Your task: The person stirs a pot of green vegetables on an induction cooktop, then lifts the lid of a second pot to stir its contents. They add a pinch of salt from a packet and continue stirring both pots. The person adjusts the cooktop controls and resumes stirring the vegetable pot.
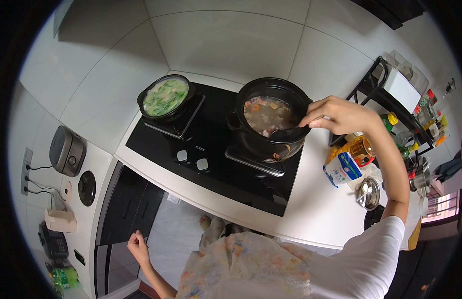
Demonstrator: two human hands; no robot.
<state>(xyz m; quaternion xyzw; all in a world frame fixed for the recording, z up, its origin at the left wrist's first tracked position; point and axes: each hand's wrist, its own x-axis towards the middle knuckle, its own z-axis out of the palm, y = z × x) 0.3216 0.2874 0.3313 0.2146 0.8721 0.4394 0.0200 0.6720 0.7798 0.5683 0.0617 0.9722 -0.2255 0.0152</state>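
Observation:
My right hand grips the handle of a dark spoon or ladle over the right rim of a deep black pot. The utensil's lower end dips into a cloudy soup with orange and pale pieces; its tip is hidden there. This pot, with a flower pattern on its side, stands on the right burner of a black glass gas hob. My left hand hangs low at the left, away from the counter, its fingers curled with nothing visible in them. On the left burner sits a shallower black pot full of leafy greens.
Right of the hob are a white and blue seasoning bag, a metal bowl with a white spoon and a black rack near bottles. Along the left counter stand a grey appliance, a black lid and a pale pitcher.

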